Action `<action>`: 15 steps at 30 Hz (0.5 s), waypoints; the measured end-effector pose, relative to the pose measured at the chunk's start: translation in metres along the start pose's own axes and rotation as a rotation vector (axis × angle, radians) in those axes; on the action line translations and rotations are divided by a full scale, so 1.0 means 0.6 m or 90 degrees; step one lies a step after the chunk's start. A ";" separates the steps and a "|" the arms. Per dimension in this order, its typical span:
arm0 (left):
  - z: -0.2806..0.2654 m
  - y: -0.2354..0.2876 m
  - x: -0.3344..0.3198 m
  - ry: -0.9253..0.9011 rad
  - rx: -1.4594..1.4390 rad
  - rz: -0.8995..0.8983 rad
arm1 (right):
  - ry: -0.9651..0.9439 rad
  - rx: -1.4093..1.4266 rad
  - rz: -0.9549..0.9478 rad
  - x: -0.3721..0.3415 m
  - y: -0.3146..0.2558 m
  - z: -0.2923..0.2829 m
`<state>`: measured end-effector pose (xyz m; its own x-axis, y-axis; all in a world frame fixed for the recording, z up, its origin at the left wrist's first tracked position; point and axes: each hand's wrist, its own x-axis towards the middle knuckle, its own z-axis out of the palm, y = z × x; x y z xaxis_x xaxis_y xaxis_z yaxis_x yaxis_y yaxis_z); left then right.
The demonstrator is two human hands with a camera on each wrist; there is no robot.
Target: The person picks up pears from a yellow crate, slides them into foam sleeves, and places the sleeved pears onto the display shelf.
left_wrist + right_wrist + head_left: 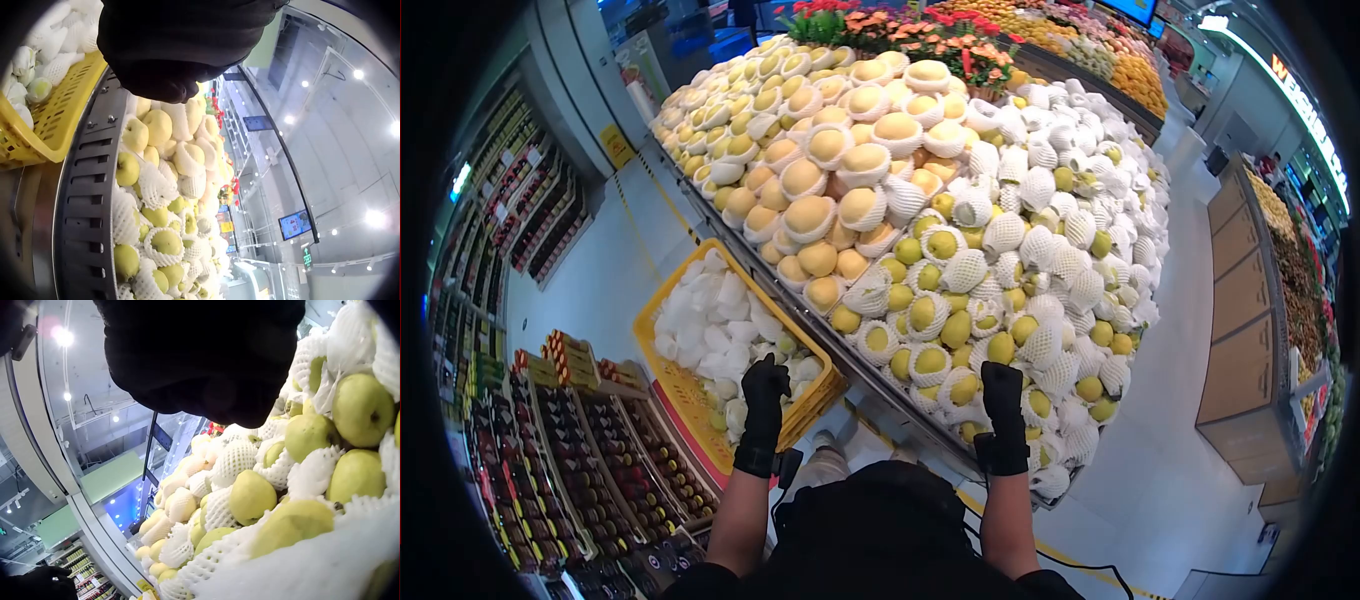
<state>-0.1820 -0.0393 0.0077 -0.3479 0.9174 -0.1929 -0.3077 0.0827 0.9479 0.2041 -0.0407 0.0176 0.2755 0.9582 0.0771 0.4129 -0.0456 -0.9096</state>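
Both hands wear black gloves and are held up in front of the body with fingers curled in, nothing visible in either. My left hand [764,392] hangs over the near right corner of a yellow plastic crate [662,352] holding white foam nets [712,302] and some fruit. Over the front of the fruit display is my right hand [1003,392], nearest to yellow-green pears [958,327], many sleeved in white foam nets. In the right wrist view, pears [252,497] lie below the right fist. The left wrist view shows the display's slotted dark edge [87,215] below the left fist.
Larger pale-yellow fruit [864,160] in foam nets fills the display's left side. Red and orange flowers [960,45] stand behind. Shelves of packaged goods [590,450] are at the left, a wooden counter [1250,330] at the right. A cable [1090,567] runs beside the body.
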 end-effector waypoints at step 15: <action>-0.264 0.008 0.064 0.185 0.006 -0.064 | -0.050 -0.025 0.047 -0.043 -0.065 0.185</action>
<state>-0.3372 -0.0652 -0.0352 -0.5556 0.7549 -0.3485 -0.3452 0.1719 0.9227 0.0847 -0.0322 0.0060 0.2379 0.9710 -0.0234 0.4281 -0.1264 -0.8949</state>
